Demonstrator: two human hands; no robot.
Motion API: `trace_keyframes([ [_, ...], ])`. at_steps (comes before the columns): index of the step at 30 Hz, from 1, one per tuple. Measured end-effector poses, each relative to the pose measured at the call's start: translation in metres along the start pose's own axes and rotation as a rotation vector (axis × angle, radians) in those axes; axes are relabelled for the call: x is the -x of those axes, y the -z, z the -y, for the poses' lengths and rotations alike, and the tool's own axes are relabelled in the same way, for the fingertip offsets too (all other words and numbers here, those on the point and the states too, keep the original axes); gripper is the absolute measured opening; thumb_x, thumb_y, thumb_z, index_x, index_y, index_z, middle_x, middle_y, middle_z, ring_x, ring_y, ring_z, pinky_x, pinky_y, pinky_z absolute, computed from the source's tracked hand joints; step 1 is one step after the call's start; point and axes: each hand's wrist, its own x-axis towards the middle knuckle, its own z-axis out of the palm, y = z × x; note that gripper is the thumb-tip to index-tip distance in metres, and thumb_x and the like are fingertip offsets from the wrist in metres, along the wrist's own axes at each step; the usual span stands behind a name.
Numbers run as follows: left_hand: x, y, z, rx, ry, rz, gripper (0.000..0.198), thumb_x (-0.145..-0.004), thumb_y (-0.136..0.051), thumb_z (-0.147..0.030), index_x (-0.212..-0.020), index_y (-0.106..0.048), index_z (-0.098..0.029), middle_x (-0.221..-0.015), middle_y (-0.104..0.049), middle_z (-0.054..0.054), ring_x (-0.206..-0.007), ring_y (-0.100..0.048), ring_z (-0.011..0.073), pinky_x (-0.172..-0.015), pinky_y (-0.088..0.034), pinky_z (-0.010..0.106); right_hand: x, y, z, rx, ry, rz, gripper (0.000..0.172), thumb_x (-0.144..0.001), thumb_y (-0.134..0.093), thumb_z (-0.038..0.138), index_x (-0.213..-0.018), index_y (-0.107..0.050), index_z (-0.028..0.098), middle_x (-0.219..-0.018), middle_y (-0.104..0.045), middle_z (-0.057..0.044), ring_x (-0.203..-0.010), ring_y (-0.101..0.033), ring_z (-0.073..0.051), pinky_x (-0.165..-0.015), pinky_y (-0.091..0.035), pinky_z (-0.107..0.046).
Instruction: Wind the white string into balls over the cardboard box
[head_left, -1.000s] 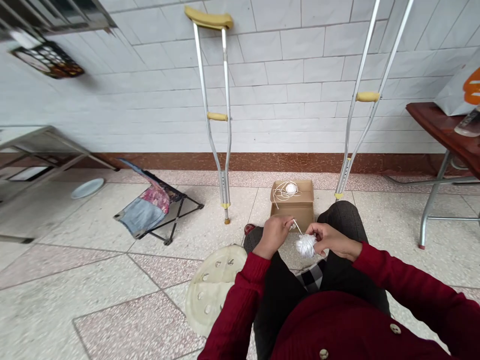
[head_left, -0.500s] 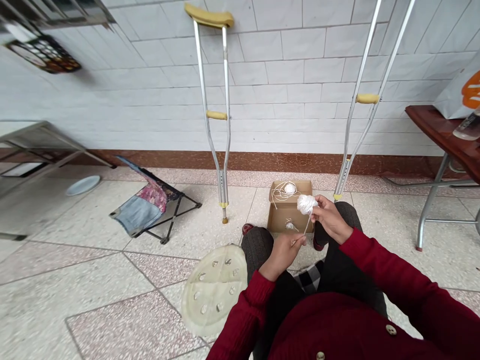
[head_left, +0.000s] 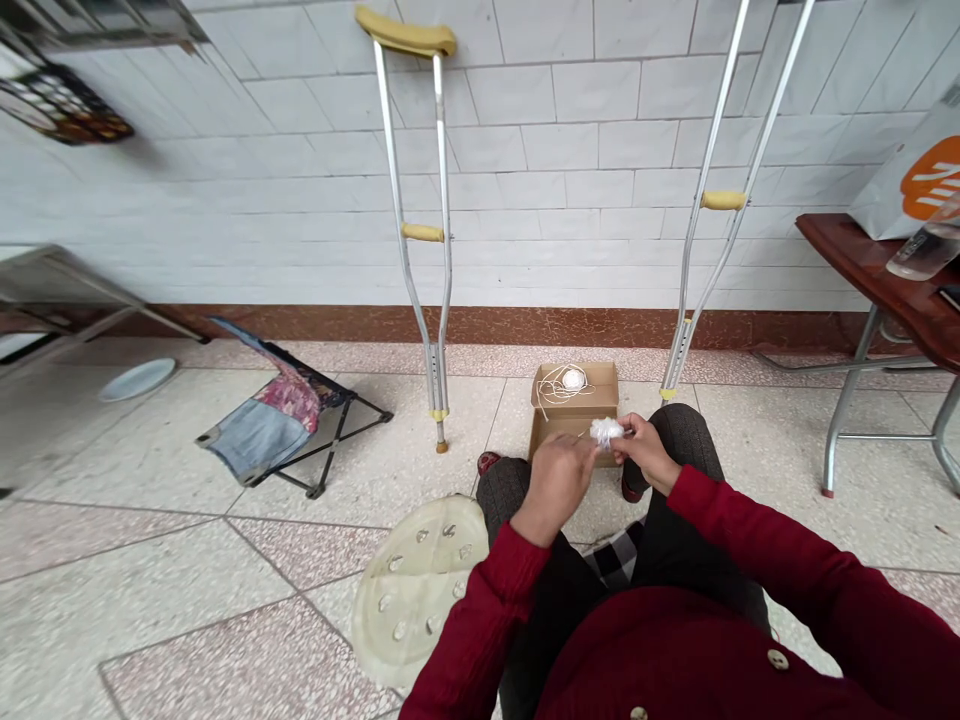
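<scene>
Right hand (head_left: 648, 452) closed around a white yarn ball (head_left: 606, 432), left hand (head_left: 555, 484) curled just beside it, both held above an open cardboard box (head_left: 571, 412)

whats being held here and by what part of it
The right hand holds a small ball of white yarn by its right side. The left hand is at the ball's other side; whether it grips anything cannot be told.

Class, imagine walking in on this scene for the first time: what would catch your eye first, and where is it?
A metal crutch and a second crutch stand before the tiled wall. Low in the centre, the left hand and right hand meet at a white yarn ball, above a cardboard box holding another ball.
</scene>
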Motion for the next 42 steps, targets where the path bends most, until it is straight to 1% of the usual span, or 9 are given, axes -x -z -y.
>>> trace_keyframes([
  [3, 0.014, -0.016, -0.009, 0.197, 0.065, 0.074, 0.03, -0.095, -0.043, -0.027, -0.079, -0.066, -0.017, -0.074, -0.066, 0.003, -0.072, -0.06, 0.0157, -0.07, -0.042, 0.026, -0.01, -0.008, 0.029, -0.153, 0.089, -0.024, 0.031, -0.056, -0.067, 0.019, -0.083, -0.053, 0.018, -0.073, -0.059, 0.005, -0.049, -0.051, -0.008, -0.046, -0.044, -0.022],
  [7, 0.026, -0.037, 0.009, 0.421, 0.214, 0.146, 0.03, -0.094, -0.046, -0.026, -0.075, -0.067, -0.016, -0.072, -0.068, 0.001, -0.069, -0.061, 0.0137, -0.066, -0.042, 0.022, 0.023, -0.01, 0.059, -0.234, 0.096, 0.199, 0.029, -0.059, -0.068, 0.016, -0.085, -0.055, 0.019, -0.077, -0.058, 0.004, -0.051, -0.049, -0.007, -0.044, -0.042, -0.019],
  [13, 0.01, -0.027, 0.036, 0.279, 0.15, 0.123, 0.022, -0.092, -0.051, -0.024, -0.087, -0.071, -0.017, -0.082, -0.071, 0.004, -0.076, -0.062, 0.0164, -0.07, -0.042, 0.025, 0.068, 0.008, 0.008, 0.012, -0.228, 0.595, 0.035, -0.052, -0.067, 0.008, -0.085, -0.059, 0.018, -0.066, -0.056, 0.006, -0.043, -0.046, -0.006, -0.036, -0.036, -0.017],
  [17, -0.004, -0.008, 0.02, 0.045, 0.028, 0.063, 0.022, -0.092, -0.052, -0.025, -0.081, -0.069, -0.017, -0.077, -0.068, 0.005, -0.077, -0.06, 0.0186, -0.076, -0.041, 0.03, 0.035, 0.015, -0.034, 0.143, -0.192, 0.239, 0.029, -0.052, -0.066, 0.011, -0.078, -0.054, 0.017, -0.056, -0.053, 0.008, -0.038, -0.045, -0.007, -0.034, -0.035, -0.018],
  [21, 0.005, -0.01, -0.006, -0.002, -0.021, 0.05, 0.025, -0.094, -0.046, -0.026, -0.083, -0.066, -0.017, -0.077, -0.067, 0.006, -0.077, -0.059, 0.019, -0.075, -0.04, 0.03, -0.006, 0.009, -0.021, 0.015, -0.119, -0.074, 0.029, -0.052, -0.065, 0.016, -0.077, -0.051, 0.018, -0.06, -0.053, 0.006, -0.04, -0.047, -0.007, -0.038, -0.04, -0.021],
  [26, 0.025, -0.037, -0.007, 0.275, 0.142, 0.135, 0.03, -0.094, -0.044, -0.025, -0.075, -0.065, -0.017, -0.07, -0.065, 0.002, -0.069, -0.059, 0.015, -0.066, -0.039, 0.024, 0.004, -0.007, 0.028, -0.18, 0.026, 0.105, 0.036, -0.059, -0.068, 0.02, -0.093, -0.056, 0.02, -0.086, -0.059, 0.001, -0.057, -0.056, -0.01, -0.049, -0.046, -0.023],
  [30, 0.028, -0.046, 0.014, 0.468, 0.287, 0.138, 0.03, -0.093, -0.045, -0.027, -0.075, -0.067, -0.017, -0.071, -0.067, 0.0, -0.068, -0.06, 0.0137, -0.064, -0.039, 0.021, 0.03, -0.004, 0.042, -0.029, 0.164, 0.301, 0.053, -0.064, -0.069, 0.019, -0.114, -0.057, 0.029, -0.105, -0.056, -0.002, -0.077, -0.059, -0.015, -0.057, -0.049, -0.025],
  [34, 0.028, -0.044, 0.022, 0.455, 0.299, 0.125, 0.031, -0.091, -0.046, -0.029, -0.071, -0.066, -0.017, -0.07, -0.067, 0.0, -0.07, -0.06, 0.0143, -0.067, -0.038, 0.022, 0.028, 0.01, 0.037, 0.13, 0.294, 0.214, 0.041, -0.064, -0.069, 0.019, -0.105, -0.064, 0.025, -0.103, -0.056, -0.004, -0.083, -0.056, -0.017, -0.059, -0.048, -0.023],
  [42, 0.05, -0.061, 0.007, 0.566, 0.299, 0.211, 0.04, -0.093, -0.041, -0.034, -0.067, -0.065, -0.016, -0.063, -0.063, -0.001, -0.063, -0.057, 0.0128, -0.063, -0.038, 0.021, 0.012, 0.009, 0.042, 0.039, 0.128, 0.082, 0.032, -0.059, -0.068, 0.022, -0.091, -0.06, 0.017, -0.071, -0.055, 0.003, -0.048, -0.038, -0.006, -0.038, -0.027, -0.018],
])
